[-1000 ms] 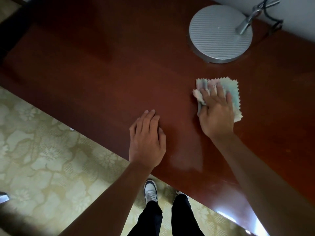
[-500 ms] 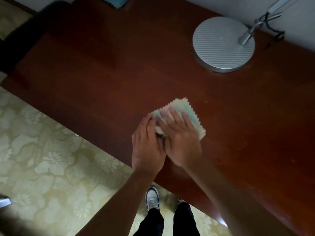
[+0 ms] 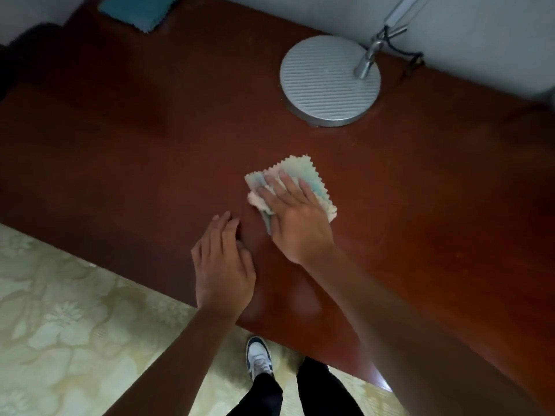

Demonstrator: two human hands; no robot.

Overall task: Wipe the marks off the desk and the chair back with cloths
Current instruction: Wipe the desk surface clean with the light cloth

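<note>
The pale cloth [image 3: 303, 175] is lying on the desk [image 3: 150, 130], in the middle part of it, and the right hand [image 3: 295, 217] is pressing on top of it. The left hand [image 3: 223, 265] is just beside it, nearer to the front edge of the desk, and is not touching the cloth. The cloth is showing soft stripes of green, blue and pink, with a zigzag edge; its left side is bunching up under the fingers while the far corner is lying flat. The right hand is resting palm down with fingers spread wide over the cloth, and the arm is reaching in from the lower right. The left hand is lying palm down on the bare wood, holding nothing, its fingers together and slightly bent. Behind the cloth the round grey lamp base [image 3: 330, 81] is standing near the wall, and a blue cloth [image 3: 138, 10] is lying at the far left corner.
</note>
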